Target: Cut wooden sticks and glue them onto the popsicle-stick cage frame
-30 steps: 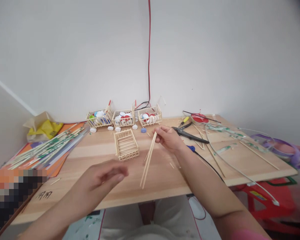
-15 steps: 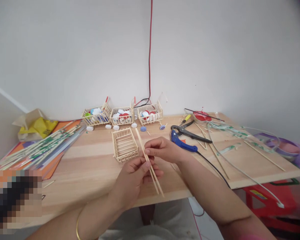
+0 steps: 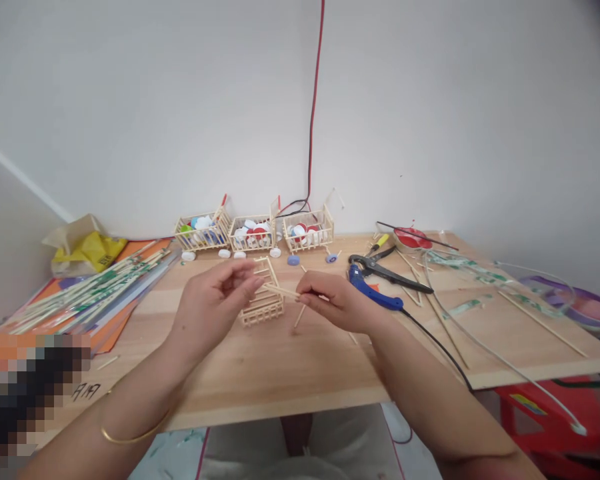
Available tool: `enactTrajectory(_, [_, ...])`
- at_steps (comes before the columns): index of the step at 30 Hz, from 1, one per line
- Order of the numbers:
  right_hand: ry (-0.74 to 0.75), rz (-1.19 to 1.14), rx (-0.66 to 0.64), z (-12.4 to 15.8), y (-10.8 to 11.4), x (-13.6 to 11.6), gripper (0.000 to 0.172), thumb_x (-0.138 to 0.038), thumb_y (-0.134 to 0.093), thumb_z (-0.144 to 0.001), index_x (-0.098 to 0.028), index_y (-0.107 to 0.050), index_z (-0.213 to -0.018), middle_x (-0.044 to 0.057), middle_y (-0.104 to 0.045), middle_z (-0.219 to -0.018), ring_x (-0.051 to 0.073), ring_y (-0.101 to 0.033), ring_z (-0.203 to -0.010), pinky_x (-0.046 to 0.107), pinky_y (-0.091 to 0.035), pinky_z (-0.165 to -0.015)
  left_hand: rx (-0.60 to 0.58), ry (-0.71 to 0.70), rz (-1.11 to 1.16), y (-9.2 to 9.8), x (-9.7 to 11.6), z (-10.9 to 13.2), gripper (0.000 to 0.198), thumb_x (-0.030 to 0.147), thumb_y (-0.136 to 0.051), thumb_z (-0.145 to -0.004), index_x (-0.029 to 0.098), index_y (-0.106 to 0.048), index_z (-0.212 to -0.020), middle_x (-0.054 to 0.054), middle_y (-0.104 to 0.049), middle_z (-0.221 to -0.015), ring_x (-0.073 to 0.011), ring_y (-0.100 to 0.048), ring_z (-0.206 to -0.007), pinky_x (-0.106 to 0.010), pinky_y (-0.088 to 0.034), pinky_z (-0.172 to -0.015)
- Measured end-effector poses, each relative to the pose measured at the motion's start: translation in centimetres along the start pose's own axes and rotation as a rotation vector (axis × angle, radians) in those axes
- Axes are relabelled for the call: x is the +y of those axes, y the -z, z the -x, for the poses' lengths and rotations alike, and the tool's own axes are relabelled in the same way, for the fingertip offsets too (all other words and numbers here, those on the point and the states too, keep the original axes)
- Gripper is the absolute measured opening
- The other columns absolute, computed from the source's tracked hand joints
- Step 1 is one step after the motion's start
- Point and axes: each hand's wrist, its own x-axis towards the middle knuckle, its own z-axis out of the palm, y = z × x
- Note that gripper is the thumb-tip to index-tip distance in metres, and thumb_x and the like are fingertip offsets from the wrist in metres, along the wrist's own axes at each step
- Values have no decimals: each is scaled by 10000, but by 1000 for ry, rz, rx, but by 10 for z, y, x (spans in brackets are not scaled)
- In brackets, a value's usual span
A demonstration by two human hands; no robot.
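Thin bamboo sticks (image 3: 283, 291) run between my two hands in front of me. My left hand (image 3: 217, 297) is closed, with thumb and fingers at their left end. My right hand (image 3: 336, 301) pinches the other end between thumb and fingertips. One more stick (image 3: 299, 319) slants down beside the right fingertips; whether that hand also grips it, I cannot tell. Just behind the sticks, a small bamboo-stick basket (image 3: 263, 313) rests on the table, partly hidden by my left hand.
Three wheeled stick carts (image 3: 307, 235) holding bottle caps stand along the wall. To the right lie black cutters (image 3: 393, 273), a blue glue gun (image 3: 373, 293) with its cord, and a red bowl (image 3: 413, 239). Bundled sticks (image 3: 93, 287) and a yellow bag (image 3: 87, 253) occupy the left.
Both hands have moved apart, the left one going left and up. The sticks, earlier steep and near upright in view, now lie nearly level between the hands. The view has shifted slightly.
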Motion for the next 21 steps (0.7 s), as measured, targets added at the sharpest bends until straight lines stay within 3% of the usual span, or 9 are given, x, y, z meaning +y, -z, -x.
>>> enactTrajectory(3, [29, 58, 27, -2, -3, 0, 160, -251, -443, -950, -178, -546, -851, 30, -564, -787, 136, -515, -733, 254, -413, -677, -152, -32, -76, 3, -5, -6, 214, 370, -594, -817, 199, -690, -732, 27, -599, -514, -130, -554, -494, -218, -432, -497])
enactTrajectory(9, [71, 124, 34, -3, -6, 4, 165, -255, -441, -953, -187, -550, -850, 44, -587, -795, 149, -535, -759, 259, -428, -682, -236, -182, -200, 10, -15, -8, 193, 342, -550, -824, 227, -705, -810, 21, -657, -587, -141, -579, -526, -226, -421, -515])
enactTrajectory(11, [55, 152, 97, -2, -5, 8, 170, -262, -442, -953, -191, -565, -859, 47, -600, -800, 153, -549, -765, 266, -438, -695, -213, -224, -243, 17, -18, -11, 201, 353, -552, -818, 226, -703, -780, 5, -675, -641, -151, -585, -561, -235, -416, -531])
enactTrajectory(13, [0, 237, 256, -1, -2, 16, 176, -268, -447, -950, -196, -587, -872, 56, -623, -816, 166, -567, -775, 284, -447, -714, -177, -230, -241, 28, -21, -12, 208, 370, -563, -807, 221, -699, -758, -7, -671, -657, -155, -581, -571, -238, -408, -531])
enactTrajectory(16, [-104, 393, 453, 1, 4, 35, 187, -274, -471, -935, -196, -632, -879, 72, -658, -827, 194, -597, -793, 308, -457, -724, -139, -79, -143, 47, -28, -12, 159, 349, -603, -801, 217, -680, -754, 9, -622, -609, -142, -563, -567, -231, -411, -547])
enactTrajectory(18, [-165, 441, 429, 2, 5, 49, 187, -268, -496, -919, -192, -657, -860, 78, -671, -815, 204, -610, -780, 312, -463, -709, -33, 17, 18, 54, -37, -10, 116, 310, -639, -786, 211, -657, -730, 18, -598, -602, -127, -536, -574, -228, -408, -566])
enactTrajectory(21, [-231, 456, 282, 2, 2, 62, 192, -248, -510, -904, -189, -681, -840, 87, -686, -815, 215, -621, -779, 325, -467, -714, 52, 117, 319, 49, -54, -7, 103, 293, -658, -775, 200, -644, -733, 34, -542, -550, -101, -471, -529, -222, -377, -543])
